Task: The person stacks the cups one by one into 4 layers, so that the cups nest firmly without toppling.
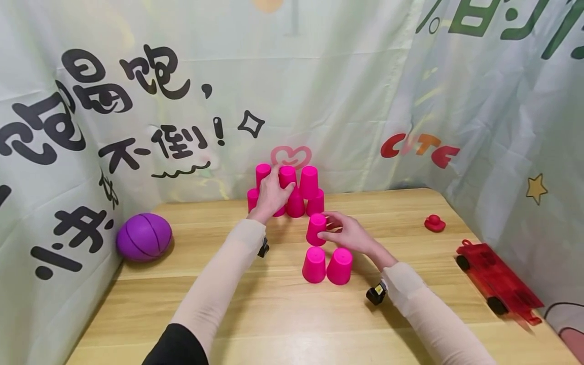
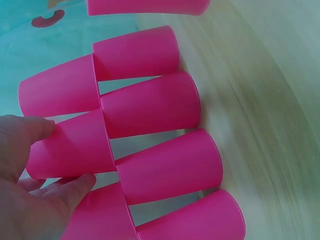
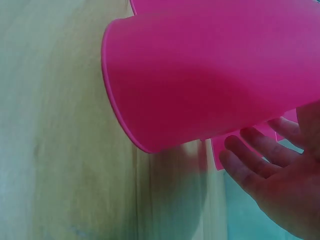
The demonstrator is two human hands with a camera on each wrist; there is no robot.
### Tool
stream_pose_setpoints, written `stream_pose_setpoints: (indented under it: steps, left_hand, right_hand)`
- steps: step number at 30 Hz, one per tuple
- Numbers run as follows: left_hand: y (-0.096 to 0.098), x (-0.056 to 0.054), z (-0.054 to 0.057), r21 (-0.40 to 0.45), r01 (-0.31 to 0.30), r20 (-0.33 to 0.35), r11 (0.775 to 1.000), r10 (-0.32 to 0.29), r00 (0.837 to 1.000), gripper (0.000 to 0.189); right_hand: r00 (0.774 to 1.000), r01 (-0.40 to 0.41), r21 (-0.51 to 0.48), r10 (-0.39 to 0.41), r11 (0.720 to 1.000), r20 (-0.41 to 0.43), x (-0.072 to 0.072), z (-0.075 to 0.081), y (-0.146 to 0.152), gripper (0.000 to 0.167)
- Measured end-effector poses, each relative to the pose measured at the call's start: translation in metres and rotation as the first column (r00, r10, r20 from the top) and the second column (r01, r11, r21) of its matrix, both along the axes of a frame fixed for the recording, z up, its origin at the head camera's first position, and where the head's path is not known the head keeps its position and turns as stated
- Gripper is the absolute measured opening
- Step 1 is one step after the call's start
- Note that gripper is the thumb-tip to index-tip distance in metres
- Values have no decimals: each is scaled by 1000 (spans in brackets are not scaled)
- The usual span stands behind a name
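At the back of the table pink cups stand upside down in two tiers, with a lower row (image 2: pixel 170 167) and three cups above. My left hand (image 1: pixel 272 195) grips the middle upper cup (image 2: pixel 72 145), its thumb and fingers on opposite sides. Closer to me, my right hand (image 1: pixel 350 234) pinches another upside-down pink cup (image 1: pixel 316 229) by its right side. Just in front of that cup stand two more pink cups, a left one (image 1: pixel 314 264) and a right one (image 1: pixel 339 266). A large pink cup (image 3: pixel 210 75) partly covers the right hand in the right wrist view.
A purple ball (image 1: pixel 144 236) lies at the table's left edge. On the right are a small red hat-shaped piece (image 1: pixel 435 223) and a red toy vehicle (image 1: pixel 499 279) by the edge. A printed curtain (image 1: pixel 337 101) hangs right behind the wooden table (image 1: pixel 274 314).
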State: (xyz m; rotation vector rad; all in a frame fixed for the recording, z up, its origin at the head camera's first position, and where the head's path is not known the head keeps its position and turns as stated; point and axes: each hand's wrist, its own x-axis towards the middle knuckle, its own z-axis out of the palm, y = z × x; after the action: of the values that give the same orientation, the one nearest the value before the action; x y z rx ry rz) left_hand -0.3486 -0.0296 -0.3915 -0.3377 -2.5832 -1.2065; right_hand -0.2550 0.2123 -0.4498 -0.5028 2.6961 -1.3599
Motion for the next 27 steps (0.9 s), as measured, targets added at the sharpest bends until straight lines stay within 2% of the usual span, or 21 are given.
stream_pose_setpoints:
  steps: [4,11,17,27]
  left_hand:
    - [2,-1,0,-5,7,2,1000,-7,1000,71]
    - [4,-2,0,-15,-1,-59,1000,0,998,71]
    - [5,-1,0,-29,-9,-73,1000,6,997,70]
    - [4,-1,1,-18,19,-107,1000,-21,994,75]
  right_hand:
    - [1000,9,5,-9,1000,5,-1,0,-3,66]
    - [1000,7,4,-7,1000,3,-3,-1,-6,64]
    - [1000,9,1,-9,1000,13,-6,-3,-7,65]
    - [999,14,-14,-14,1000,36,-7,-4,-9,64]
